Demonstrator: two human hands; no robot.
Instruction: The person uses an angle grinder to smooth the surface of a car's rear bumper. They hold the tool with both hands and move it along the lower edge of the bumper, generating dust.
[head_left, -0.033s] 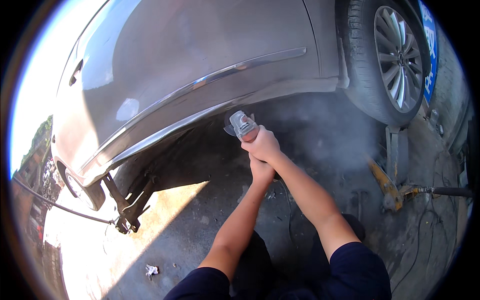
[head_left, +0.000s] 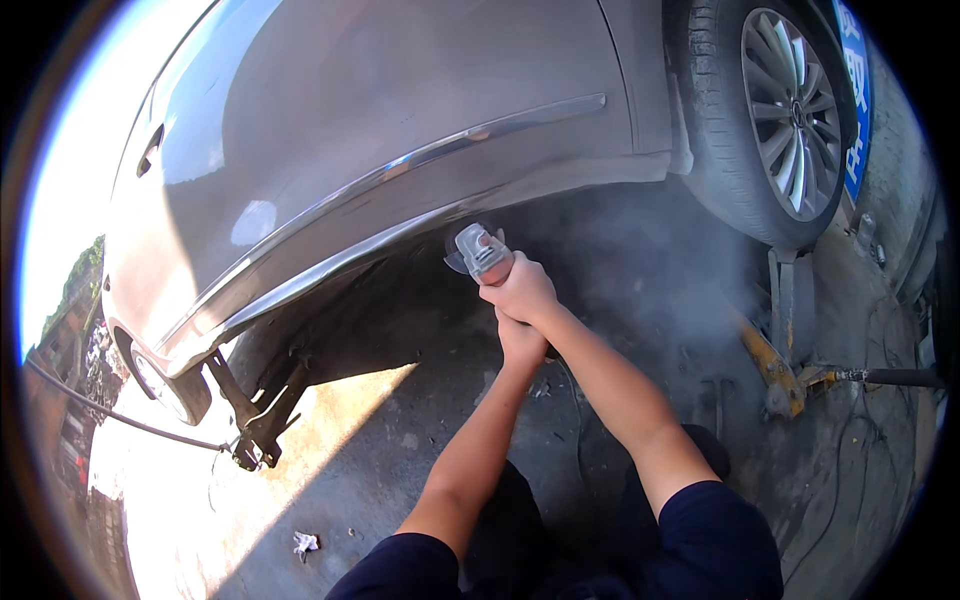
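A grey angle grinder is pressed against the lower edge of the sill of a grey car, with its guard and disc toward the metal. My right hand grips the grinder just behind its head. Just below it, my left hand wraps the rear of the tool's body, which is hidden. Both arms are stretched forward. A haze of dust or smoke hangs under the car around the tool.
The car sits raised. A wheel is at the upper right above a stand and a yellow floor jack. A dark jack props the left end. A cable and a paper scrap lie on the concrete.
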